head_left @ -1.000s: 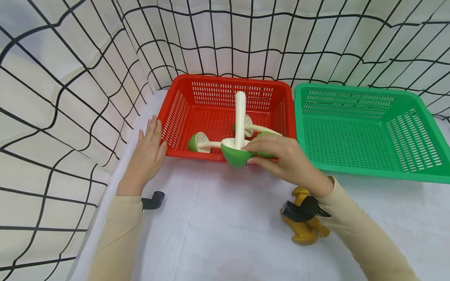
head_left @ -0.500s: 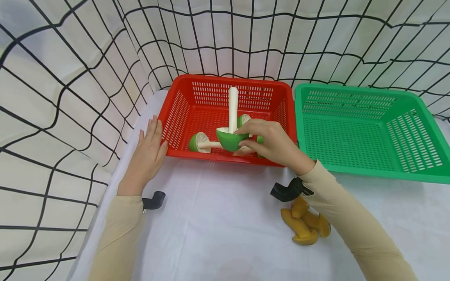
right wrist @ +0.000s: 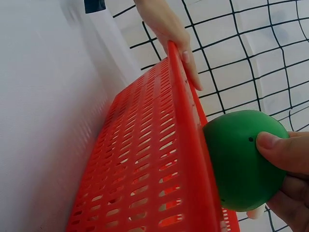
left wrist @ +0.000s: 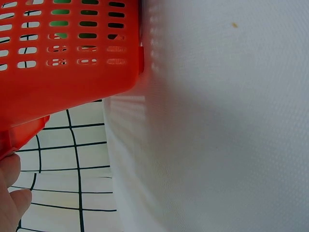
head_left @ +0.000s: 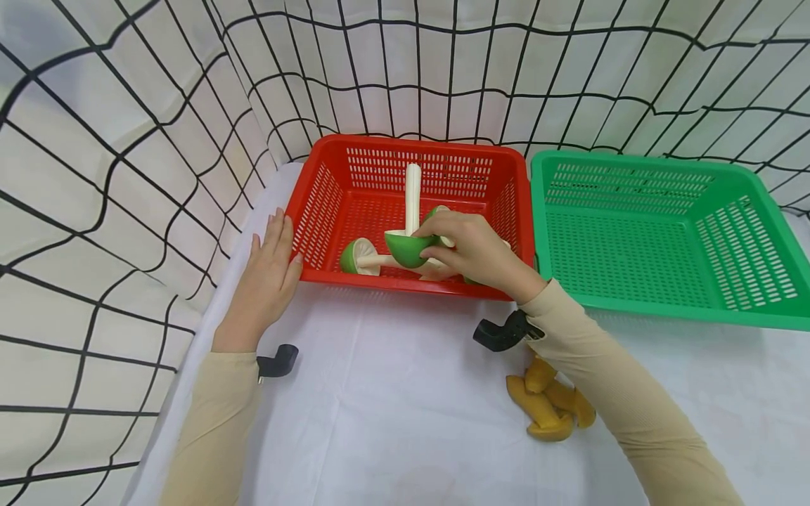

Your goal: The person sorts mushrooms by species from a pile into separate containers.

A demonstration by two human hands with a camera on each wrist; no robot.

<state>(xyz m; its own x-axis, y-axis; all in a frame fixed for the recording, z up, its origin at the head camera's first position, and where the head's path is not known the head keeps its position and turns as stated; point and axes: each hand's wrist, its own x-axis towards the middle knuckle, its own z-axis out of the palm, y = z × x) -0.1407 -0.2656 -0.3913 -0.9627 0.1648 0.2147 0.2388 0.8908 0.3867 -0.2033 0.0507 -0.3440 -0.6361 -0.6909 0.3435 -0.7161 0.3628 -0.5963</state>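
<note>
My right hand (head_left: pixel 481 254) pinches the green cap of a toy mushroom (head_left: pixel 405 250) over the front part of the red basket (head_left: pixel 354 279). Its white stem points up and toward the back. In the right wrist view, the thumb presses on the smooth round mushroom cap (right wrist: pixel 239 166) beside the basket rim. Other green-capped mushrooms lie in the basket, one mushroom (head_left: pixel 362 256) at the front left; those near my right hand are partly hidden. My left hand (head_left: pixel 262 281) rests with straight fingers against the basket's left edge.
A green basket (head_left: pixel 626 239) stands right beside the red one. On the white cloth (head_left: pixel 380 393) lies a cluster of brownish-yellow mushroom-like pieces (head_left: pixel 549 407), near my right sleeve. A black wire grid (head_left: pixel 506 91) runs behind and along the left.
My right hand has moved left and slightly inward with the mushroom, from the front rim to over the basket. The left hand has stayed in place.
</note>
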